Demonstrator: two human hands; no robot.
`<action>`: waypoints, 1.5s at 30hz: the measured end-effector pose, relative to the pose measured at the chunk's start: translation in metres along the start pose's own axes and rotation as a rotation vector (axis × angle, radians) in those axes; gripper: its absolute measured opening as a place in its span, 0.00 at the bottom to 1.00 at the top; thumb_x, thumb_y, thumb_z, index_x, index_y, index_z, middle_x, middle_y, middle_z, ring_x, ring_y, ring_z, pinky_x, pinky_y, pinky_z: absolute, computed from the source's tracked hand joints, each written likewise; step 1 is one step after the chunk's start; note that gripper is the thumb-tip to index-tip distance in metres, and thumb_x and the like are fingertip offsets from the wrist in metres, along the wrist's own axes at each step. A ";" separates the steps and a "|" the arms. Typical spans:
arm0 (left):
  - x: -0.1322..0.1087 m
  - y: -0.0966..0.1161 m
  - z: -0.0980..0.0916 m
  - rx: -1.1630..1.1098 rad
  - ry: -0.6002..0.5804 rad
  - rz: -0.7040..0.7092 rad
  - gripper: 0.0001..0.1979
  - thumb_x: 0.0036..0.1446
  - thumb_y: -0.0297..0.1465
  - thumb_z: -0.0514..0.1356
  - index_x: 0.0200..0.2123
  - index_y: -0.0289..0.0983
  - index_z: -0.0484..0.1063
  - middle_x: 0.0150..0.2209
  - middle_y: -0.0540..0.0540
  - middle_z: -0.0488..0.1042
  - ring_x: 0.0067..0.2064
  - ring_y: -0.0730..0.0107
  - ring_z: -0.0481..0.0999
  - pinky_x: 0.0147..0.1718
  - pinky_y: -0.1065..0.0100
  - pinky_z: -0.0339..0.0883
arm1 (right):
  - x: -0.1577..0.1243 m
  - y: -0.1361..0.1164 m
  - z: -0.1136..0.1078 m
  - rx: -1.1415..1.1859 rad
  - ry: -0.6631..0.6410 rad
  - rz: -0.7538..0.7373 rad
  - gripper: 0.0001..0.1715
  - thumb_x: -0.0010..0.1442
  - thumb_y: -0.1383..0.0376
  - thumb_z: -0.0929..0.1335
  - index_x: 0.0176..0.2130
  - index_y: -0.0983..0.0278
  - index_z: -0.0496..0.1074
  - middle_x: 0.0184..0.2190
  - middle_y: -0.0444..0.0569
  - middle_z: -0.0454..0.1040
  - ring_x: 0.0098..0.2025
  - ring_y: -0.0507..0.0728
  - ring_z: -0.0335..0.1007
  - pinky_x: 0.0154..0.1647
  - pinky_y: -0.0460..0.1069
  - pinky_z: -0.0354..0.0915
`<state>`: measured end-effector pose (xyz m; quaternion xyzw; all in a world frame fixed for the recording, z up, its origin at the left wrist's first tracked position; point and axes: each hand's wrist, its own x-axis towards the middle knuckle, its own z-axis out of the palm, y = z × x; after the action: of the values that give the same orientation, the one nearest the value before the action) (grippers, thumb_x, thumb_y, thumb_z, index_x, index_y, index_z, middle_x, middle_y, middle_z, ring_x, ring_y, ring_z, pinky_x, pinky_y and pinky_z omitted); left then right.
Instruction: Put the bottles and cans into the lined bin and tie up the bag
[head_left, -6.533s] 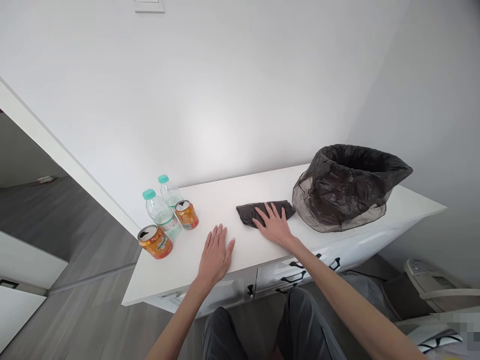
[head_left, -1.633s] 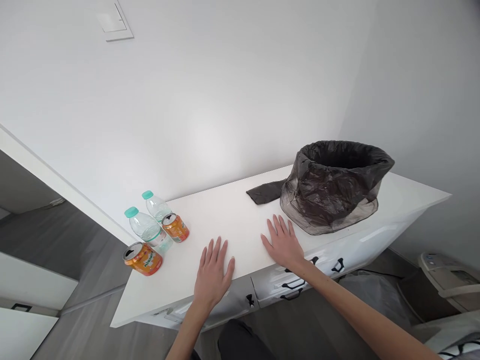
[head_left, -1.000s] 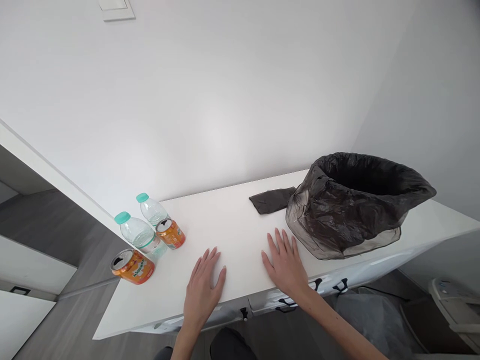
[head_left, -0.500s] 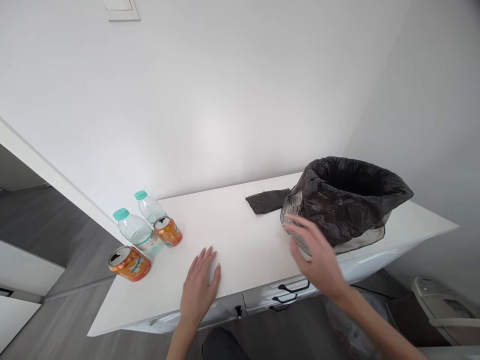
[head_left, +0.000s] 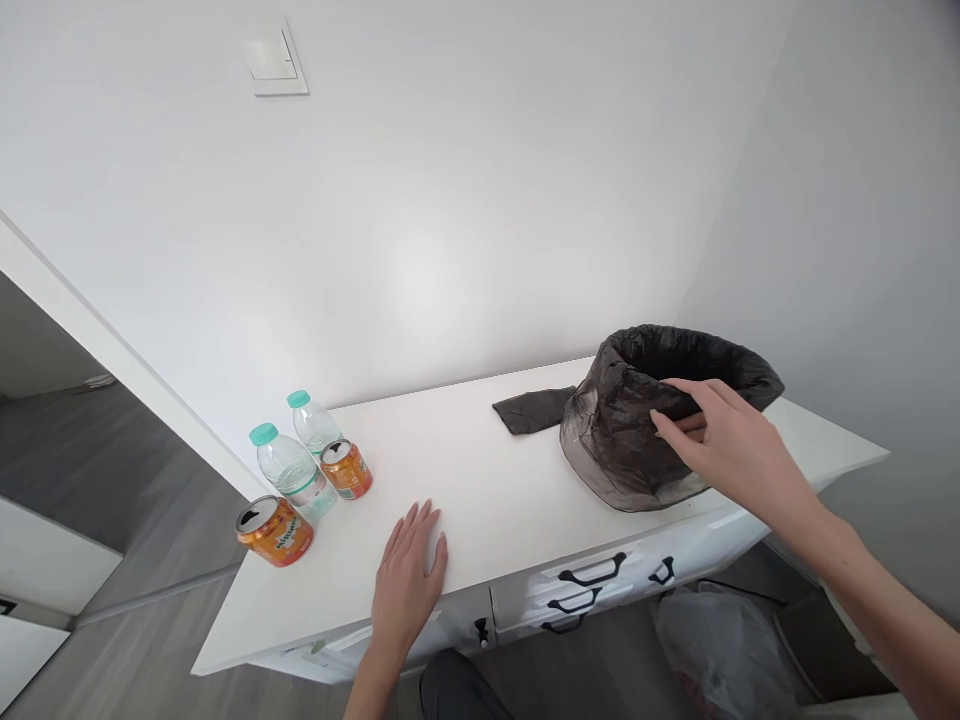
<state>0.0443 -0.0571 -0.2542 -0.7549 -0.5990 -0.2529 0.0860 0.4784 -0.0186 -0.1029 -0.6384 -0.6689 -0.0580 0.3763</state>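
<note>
My left hand (head_left: pixel 407 580) lies flat on the white tabletop (head_left: pixel 480 510), its fingers stretched out and holding nothing. My right hand (head_left: pixel 724 435) is at the near rim of a black trash bag (head_left: pixel 622 440) that stands with its mouth open. The thumb and index finger are apart there; whether they touch the plastic is hard to tell. A folded black strip of plastic (head_left: pixel 531 411) lies left of the bag. Left of my left hand stand two orange soda cans, a nearer can (head_left: pixel 274 532) and a farther can (head_left: pixel 346 470), beside two clear bottles with teal caps, a front bottle (head_left: pixel 292 468) and a back bottle (head_left: pixel 316 428).
Drawers with black handles (head_left: pixel 592 572) are under the tabletop. On the floor at the lower right sits a pale plastic bag (head_left: pixel 720 640). The wall behind carries a light switch (head_left: pixel 274 60). My knee (head_left: pixel 457 685) shows below the front edge.
My right hand has moved right, from beside the black bag to its near rim. My left hand stays flat on the tabletop. The view has shifted slightly.
</note>
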 end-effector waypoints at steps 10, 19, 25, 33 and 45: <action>-0.001 -0.001 -0.002 0.009 0.038 0.026 0.19 0.72 0.37 0.53 0.62 0.43 0.71 0.67 0.47 0.72 0.69 0.56 0.70 0.67 0.47 0.68 | -0.009 -0.054 -0.004 0.257 -0.026 0.005 0.23 0.70 0.47 0.66 0.52 0.60 0.75 0.42 0.53 0.81 0.34 0.61 0.83 0.33 0.54 0.75; -0.008 -0.001 -0.003 0.021 0.037 0.032 0.21 0.73 0.36 0.50 0.63 0.41 0.70 0.67 0.44 0.72 0.70 0.54 0.68 0.66 0.47 0.68 | -0.030 -0.134 0.015 0.553 -0.170 -0.142 0.18 0.72 0.49 0.67 0.51 0.57 0.77 0.45 0.50 0.80 0.36 0.58 0.84 0.28 0.48 0.75; -0.014 -0.006 0.005 0.024 0.004 0.010 0.29 0.68 0.34 0.55 0.70 0.35 0.61 0.69 0.37 0.68 0.73 0.47 0.62 0.67 0.45 0.65 | -0.038 -0.168 0.034 0.673 -0.244 -0.222 0.15 0.73 0.52 0.67 0.49 0.57 0.77 0.45 0.50 0.79 0.36 0.57 0.83 0.32 0.50 0.77; -0.018 -0.008 0.009 0.046 -0.030 0.034 0.31 0.64 0.29 0.56 0.70 0.37 0.62 0.70 0.39 0.67 0.74 0.48 0.59 0.69 0.47 0.61 | -0.035 -0.185 0.025 0.673 -0.298 -0.231 0.15 0.72 0.52 0.67 0.47 0.59 0.77 0.41 0.49 0.80 0.34 0.57 0.83 0.36 0.51 0.78; -0.023 -0.008 0.008 0.056 -0.092 0.070 0.29 0.66 0.29 0.54 0.69 0.36 0.63 0.70 0.37 0.66 0.74 0.48 0.59 0.72 0.45 0.56 | -0.048 -0.121 0.035 1.031 -0.084 -0.086 0.12 0.68 0.60 0.71 0.52 0.54 0.76 0.63 0.53 0.71 0.29 0.51 0.78 0.28 0.50 0.75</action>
<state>0.0359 -0.0711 -0.2738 -0.7835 -0.5823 -0.1980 0.0885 0.3502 -0.0598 -0.1071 -0.3438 -0.6507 0.2895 0.6121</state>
